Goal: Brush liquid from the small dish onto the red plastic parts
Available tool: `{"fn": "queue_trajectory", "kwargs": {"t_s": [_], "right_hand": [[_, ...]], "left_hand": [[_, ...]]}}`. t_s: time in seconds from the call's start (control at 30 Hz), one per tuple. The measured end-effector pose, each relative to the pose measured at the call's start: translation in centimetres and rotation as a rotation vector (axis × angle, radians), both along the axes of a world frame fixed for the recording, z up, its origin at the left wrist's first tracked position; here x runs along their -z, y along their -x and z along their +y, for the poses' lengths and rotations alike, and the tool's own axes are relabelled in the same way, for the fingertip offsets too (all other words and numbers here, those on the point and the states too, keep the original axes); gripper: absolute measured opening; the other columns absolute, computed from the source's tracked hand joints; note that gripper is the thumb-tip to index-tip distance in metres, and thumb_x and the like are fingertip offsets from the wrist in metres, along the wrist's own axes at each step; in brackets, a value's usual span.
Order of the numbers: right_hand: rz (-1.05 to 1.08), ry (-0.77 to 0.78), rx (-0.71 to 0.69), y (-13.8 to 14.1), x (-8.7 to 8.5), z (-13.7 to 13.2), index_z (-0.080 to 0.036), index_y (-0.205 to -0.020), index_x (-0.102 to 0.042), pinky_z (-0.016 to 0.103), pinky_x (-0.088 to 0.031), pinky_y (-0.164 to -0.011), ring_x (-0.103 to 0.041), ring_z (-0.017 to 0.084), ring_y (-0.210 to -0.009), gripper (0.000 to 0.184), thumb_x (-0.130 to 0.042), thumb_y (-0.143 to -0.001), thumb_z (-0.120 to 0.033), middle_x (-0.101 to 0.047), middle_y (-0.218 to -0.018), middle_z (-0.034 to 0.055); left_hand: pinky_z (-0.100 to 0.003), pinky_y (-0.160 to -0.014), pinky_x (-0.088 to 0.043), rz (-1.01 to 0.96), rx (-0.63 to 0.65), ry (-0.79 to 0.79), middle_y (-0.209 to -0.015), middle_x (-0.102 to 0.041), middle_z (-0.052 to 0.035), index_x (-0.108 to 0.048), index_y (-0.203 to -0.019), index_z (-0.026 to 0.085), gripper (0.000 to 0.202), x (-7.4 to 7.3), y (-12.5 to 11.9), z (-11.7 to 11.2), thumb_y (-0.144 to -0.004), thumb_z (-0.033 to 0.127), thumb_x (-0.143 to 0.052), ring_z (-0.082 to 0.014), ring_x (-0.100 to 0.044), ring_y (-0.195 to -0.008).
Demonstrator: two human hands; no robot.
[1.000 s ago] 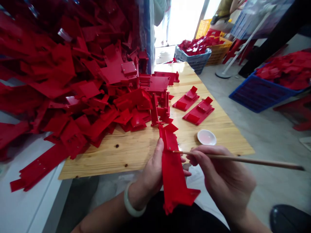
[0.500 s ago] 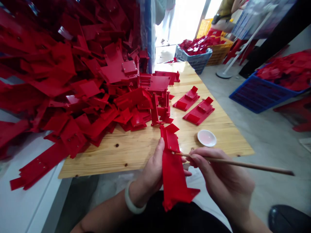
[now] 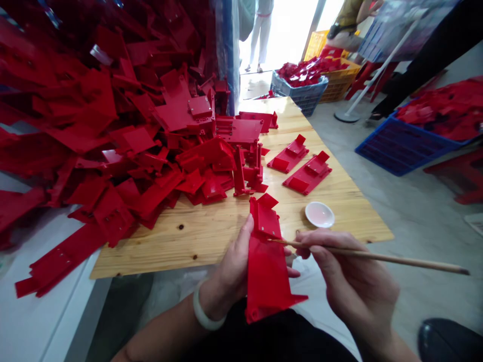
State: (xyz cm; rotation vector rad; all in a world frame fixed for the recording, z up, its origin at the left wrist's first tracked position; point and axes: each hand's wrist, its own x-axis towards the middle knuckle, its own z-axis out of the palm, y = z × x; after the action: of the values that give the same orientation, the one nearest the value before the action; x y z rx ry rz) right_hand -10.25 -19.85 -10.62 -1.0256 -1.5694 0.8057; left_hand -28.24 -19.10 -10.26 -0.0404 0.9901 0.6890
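Note:
My left hand (image 3: 234,269) grips a long red plastic part (image 3: 266,261) upright over my lap, thumb along its left edge. A pale bangle sits on that wrist. My right hand (image 3: 350,284) pinches a thin wooden stick (image 3: 377,256) like a brush, its tip touching the part's right edge near the middle. A small white dish (image 3: 319,214) rests on the wooden table (image 3: 211,236) just beyond the stick. Two finished-looking red parts (image 3: 307,173) lie side by side past the dish.
A big heap of red plastic parts (image 3: 124,125) covers the table's left and back. Blue and yellow crates (image 3: 400,143) of red parts stand on the floor to the right and behind. Other people stand near the doorway at the back.
The red part has tilted slightly, its lower end swinging left. The stick's tip has slid a little along the part's edge. The person at the doorway has stepped further into view.

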Motion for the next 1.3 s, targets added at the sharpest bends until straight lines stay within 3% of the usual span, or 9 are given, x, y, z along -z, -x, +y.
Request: {"fn": "queue_trajectory", "kwargs": {"t_s": [0.17,0.33,0.47,0.67,0.87,1.1,1.3], "right_hand": [[-0.005,0.001,-0.004,-0.2,0.5,0.1,-0.027,-0.117,-0.080,0.025,-0.066,-0.079,-0.077,0.015,-0.081,0.025,-0.069,-0.105,-0.009,-0.082,-0.102,0.0010],[0.037,0.010,0.020,-0.1,0.3,0.2,-0.026,-0.114,-0.080,0.023,-0.066,-0.078,-0.077,0.013,-0.078,0.023,-0.070,-0.105,-0.009,-0.082,-0.100,-0.0001],[0.050,0.028,0.035,0.3,0.0,0.4,-0.026,-0.112,-0.079,0.021,-0.066,-0.071,-0.077,0.012,-0.073,0.021,-0.070,-0.105,-0.009,-0.081,-0.095,-0.0009],[0.050,0.031,0.005,0.4,0.1,0.8,-0.028,-0.112,-0.079,0.019,-0.065,-0.069,-0.078,0.012,-0.075,0.022,-0.069,-0.105,-0.009,-0.080,-0.092,-0.0021],[0.070,0.043,0.038,0.3,0.2,0.7,-0.027,-0.109,-0.080,0.021,-0.065,-0.065,-0.077,0.013,-0.070,0.019,-0.071,-0.105,-0.010,-0.081,-0.087,-0.0021],[0.102,0.103,0.070,0.4,0.4,0.5,-0.027,-0.104,-0.080,0.020,-0.065,-0.064,-0.076,0.012,-0.065,0.015,-0.075,-0.104,-0.013,-0.080,-0.081,-0.0043],[0.126,0.104,0.092,0.7,0.3,0.6,-0.027,-0.100,-0.082,0.020,-0.063,-0.058,-0.076,0.013,-0.061,0.013,-0.079,-0.101,-0.014,-0.079,-0.076,-0.0041]], "left_hand": [[-0.040,-0.081,-0.066,-0.001,0.027,-0.029,-0.103,-0.084,-0.0217,-0.078,-0.103,0.008,0.091,0.1,-0.1,-0.2,-0.113,0.070,-0.012,-0.0314,-0.084,-0.086],[-0.048,-0.091,-0.066,-0.021,0.028,-0.022,-0.103,-0.084,-0.0208,-0.077,-0.121,0.007,0.090,0.5,0.2,-0.4,-0.112,0.072,-0.015,-0.0339,-0.084,-0.087],[-0.048,-0.096,-0.063,-0.072,0.017,-0.043,-0.106,-0.083,-0.0222,-0.076,-0.125,0.005,0.088,0.6,0.3,-0.6,-0.112,0.072,-0.020,-0.0364,-0.083,-0.097],[-0.046,-0.090,-0.064,-0.105,0.016,-0.062,-0.102,-0.082,-0.0190,-0.079,-0.113,0.007,0.089,0.6,0.3,-0.6,-0.114,0.069,-0.015,-0.0302,-0.080,-0.081],[-0.044,-0.090,-0.063,-0.091,0.028,-0.036,-0.103,-0.083,-0.0192,-0.080,-0.116,0.007,0.089,0.3,0.4,-0.2,-0.113,0.071,-0.018,-0.0294,-0.080,-0.081],[-0.042,-0.083,-0.066,-0.007,0.014,0.058,-0.100,-0.083,-0.0182,-0.080,-0.102,0.008,0.091,-0.9,-0.2,0.6,-0.114,0.067,-0.012,-0.0266,-0.077,-0.076],[-0.039,-0.082,-0.065,-0.017,0.040,0.037,-0.099,-0.083,-0.0195,-0.081,-0.100,0.006,0.094,-0.9,-0.3,0.7,-0.114,0.068,-0.011,-0.0259,-0.077,-0.075]]}}
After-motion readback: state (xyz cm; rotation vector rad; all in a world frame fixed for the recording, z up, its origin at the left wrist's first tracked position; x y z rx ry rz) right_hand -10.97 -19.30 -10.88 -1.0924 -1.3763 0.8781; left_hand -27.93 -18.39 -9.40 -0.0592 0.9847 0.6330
